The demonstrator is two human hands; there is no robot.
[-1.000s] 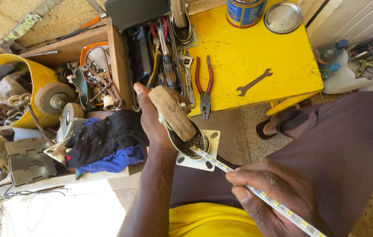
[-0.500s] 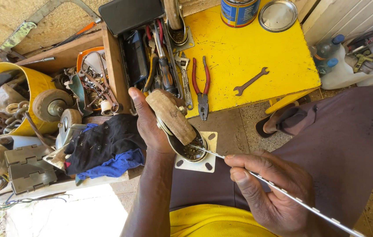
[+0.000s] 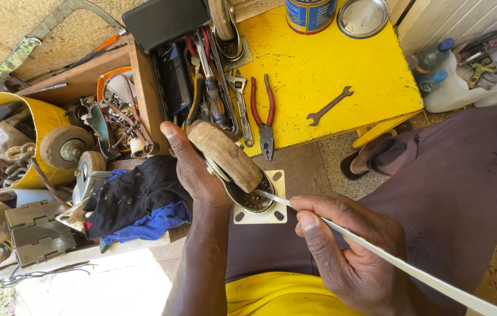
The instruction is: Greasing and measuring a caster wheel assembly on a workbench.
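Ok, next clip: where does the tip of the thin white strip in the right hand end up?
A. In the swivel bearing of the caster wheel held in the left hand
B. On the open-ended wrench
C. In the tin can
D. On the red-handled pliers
A: the white strip held by the right hand reaches into the bearing of the caster wheel, which the left hand grips.

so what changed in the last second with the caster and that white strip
The right hand turned the white strip: a second ago its marked flat face showed, now it is seen almost edge-on. Its tip stays at the bearing of the caster wheel. The left hand holds the caster as before, plate downward. Pliers and spanner on the yellow table lie unmoved.
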